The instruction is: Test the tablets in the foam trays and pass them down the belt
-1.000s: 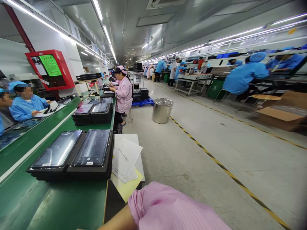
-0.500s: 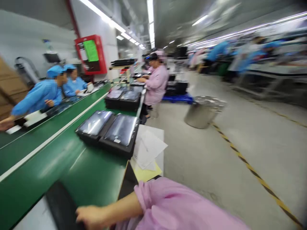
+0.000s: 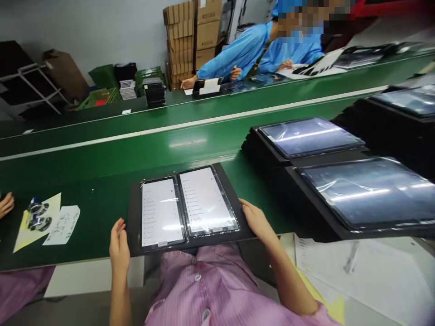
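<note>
A black foam tray (image 3: 134, 213) lies in front of me at the near edge of the green bench. It holds two tablets in clear film, a left tablet (image 3: 161, 213) and a right tablet (image 3: 206, 201), both with lit white screens showing lists. At the tray's left side is my left hand (image 3: 119, 242), fingers loosely stretched and apart; whether it touches the edge I cannot tell. My right hand (image 3: 256, 219) grips the tray's right edge, its fingertips partly hidden by that edge.
Stacked black trays (image 3: 316, 203) with dark-screened tablets stand on the right. Papers (image 3: 360, 267) with a pen lie below them. At left are a handwritten note (image 3: 64, 225), two shiny round items and another person's hand (image 3: 5, 203). Workers in blue sit across the green belt (image 3: 136, 147).
My view has swung left and down from the aisle to the bench. The tray with lit tablets is now before me, with both my hands at its sides.
</note>
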